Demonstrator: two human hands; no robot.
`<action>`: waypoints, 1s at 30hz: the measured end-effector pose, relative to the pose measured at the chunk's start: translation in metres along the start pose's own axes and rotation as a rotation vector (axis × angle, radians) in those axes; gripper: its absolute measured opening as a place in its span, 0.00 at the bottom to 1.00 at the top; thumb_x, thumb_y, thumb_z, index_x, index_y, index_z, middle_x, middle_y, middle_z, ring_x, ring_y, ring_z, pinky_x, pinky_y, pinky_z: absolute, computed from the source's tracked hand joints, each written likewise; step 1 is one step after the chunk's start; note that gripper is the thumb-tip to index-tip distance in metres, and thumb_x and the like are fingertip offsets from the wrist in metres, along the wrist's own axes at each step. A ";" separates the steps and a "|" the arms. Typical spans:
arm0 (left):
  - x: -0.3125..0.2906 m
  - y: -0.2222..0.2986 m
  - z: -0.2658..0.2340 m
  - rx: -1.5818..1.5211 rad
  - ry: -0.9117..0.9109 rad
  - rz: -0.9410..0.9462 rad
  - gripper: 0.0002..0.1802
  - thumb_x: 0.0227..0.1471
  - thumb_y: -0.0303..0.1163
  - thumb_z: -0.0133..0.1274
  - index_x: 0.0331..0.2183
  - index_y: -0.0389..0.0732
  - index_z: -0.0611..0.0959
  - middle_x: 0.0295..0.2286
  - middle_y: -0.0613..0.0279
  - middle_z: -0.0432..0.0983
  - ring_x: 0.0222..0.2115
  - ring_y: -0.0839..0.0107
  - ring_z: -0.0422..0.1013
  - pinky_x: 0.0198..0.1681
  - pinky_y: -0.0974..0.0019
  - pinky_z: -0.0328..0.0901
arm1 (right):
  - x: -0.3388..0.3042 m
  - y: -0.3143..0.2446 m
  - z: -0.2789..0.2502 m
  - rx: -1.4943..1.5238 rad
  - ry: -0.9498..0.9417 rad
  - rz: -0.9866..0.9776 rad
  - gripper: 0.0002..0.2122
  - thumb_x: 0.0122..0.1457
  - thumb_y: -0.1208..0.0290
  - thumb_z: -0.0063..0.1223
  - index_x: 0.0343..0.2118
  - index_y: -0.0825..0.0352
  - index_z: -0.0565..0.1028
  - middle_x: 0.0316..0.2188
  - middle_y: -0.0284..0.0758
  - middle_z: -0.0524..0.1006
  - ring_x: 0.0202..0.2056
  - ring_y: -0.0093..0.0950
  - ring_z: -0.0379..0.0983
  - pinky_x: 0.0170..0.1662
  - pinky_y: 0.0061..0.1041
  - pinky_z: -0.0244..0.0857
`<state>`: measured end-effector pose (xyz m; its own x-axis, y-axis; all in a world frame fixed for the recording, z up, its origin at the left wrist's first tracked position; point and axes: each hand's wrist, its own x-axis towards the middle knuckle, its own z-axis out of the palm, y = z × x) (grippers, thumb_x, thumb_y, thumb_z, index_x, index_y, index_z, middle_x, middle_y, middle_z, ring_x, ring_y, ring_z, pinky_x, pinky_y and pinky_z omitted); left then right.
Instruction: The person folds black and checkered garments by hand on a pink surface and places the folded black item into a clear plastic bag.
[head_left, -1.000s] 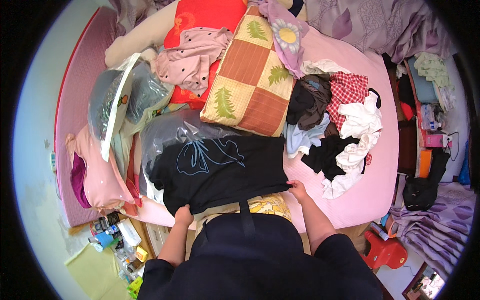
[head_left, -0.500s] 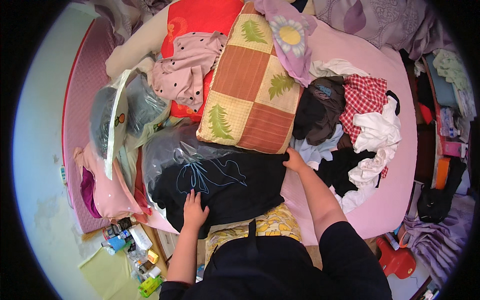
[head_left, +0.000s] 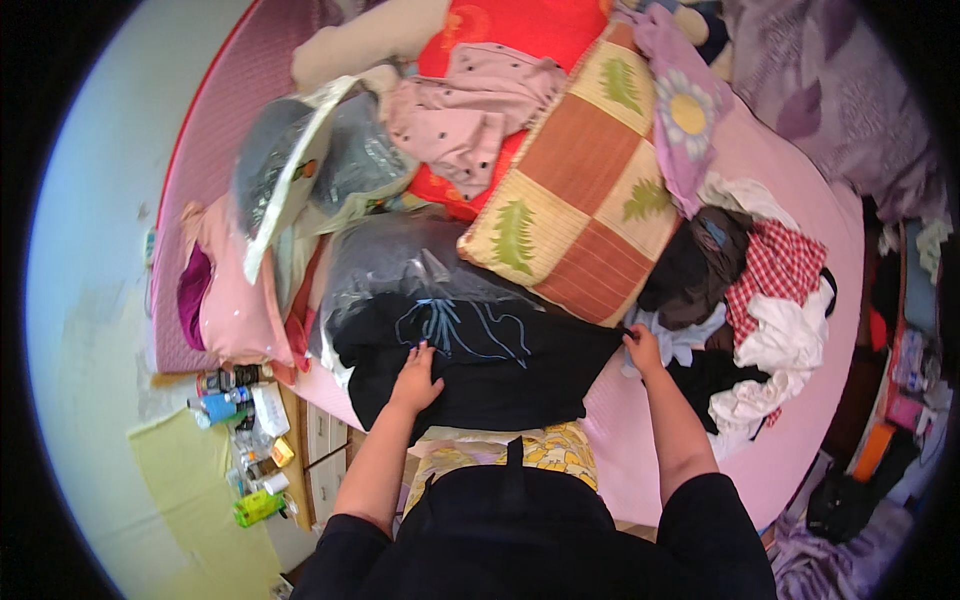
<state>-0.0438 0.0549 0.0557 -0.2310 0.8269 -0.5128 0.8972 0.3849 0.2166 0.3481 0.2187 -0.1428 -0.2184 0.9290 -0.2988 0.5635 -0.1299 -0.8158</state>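
A black garment (head_left: 490, 390) with light blue looping lines on its front lies spread at the near side of the bed. On its left part rests my left hand (head_left: 416, 382), palm down and fingers extended. Its right corner is pinched by my right hand (head_left: 645, 352), which pulls the fabric out taut. Behind the garment, and partly under it, sits a clear plastic bag (head_left: 390, 255) with dark contents. A checked brown and cream pillow (head_left: 575, 180) with green leaf shapes lies just beyond the garment's right half.
Right of the pillow is a heap of clothes with a red checked cloth (head_left: 778, 262) and a white garment (head_left: 780, 335). A dotted pink garment (head_left: 465, 110) lies on red bedding at the back. Small bottles and boxes crowd a bedside cabinet (head_left: 318, 435) at the left.
My right hand has drawn the garment's corner outward to the right, stretching that edge. My left hand stays flat on the garment. The whole view has turned and shifted somewhat.
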 end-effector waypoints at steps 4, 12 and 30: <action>-0.012 -0.012 -0.005 -0.236 0.253 0.035 0.17 0.37 0.27 0.50 0.36 0.39 0.73 0.41 0.51 0.66 0.43 0.56 0.62 0.47 0.62 0.57 | -0.021 -0.037 0.017 -0.130 0.398 -0.030 0.10 0.47 0.75 0.49 0.33 0.68 0.66 0.21 0.34 0.67 0.22 0.23 0.64 0.27 0.22 0.60; -0.019 -0.107 -0.035 -0.408 1.053 -0.320 0.17 0.38 0.31 0.53 0.33 0.33 0.72 0.28 0.52 0.69 0.31 0.60 0.65 0.37 0.63 0.60 | -0.128 -0.214 0.103 0.168 0.030 -0.162 0.07 0.48 0.76 0.47 0.31 0.69 0.69 0.21 0.34 0.69 0.23 0.23 0.66 0.28 0.19 0.61; 0.016 -0.190 -0.020 -1.729 0.069 -0.426 0.28 0.36 0.39 0.55 0.37 0.30 0.70 0.31 0.54 0.70 0.30 0.66 0.68 0.32 0.65 0.62 | -0.253 -0.324 0.232 -0.394 -0.172 -0.316 0.14 0.44 0.71 0.53 0.35 0.69 0.68 0.33 0.42 0.70 0.36 0.36 0.67 0.40 0.28 0.62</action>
<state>-0.2258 0.0038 0.0232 -0.3734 0.5615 -0.7385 -0.5914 0.4692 0.6558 0.0364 -0.0543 0.0823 -0.5347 0.8273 -0.1719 0.6982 0.3179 -0.6415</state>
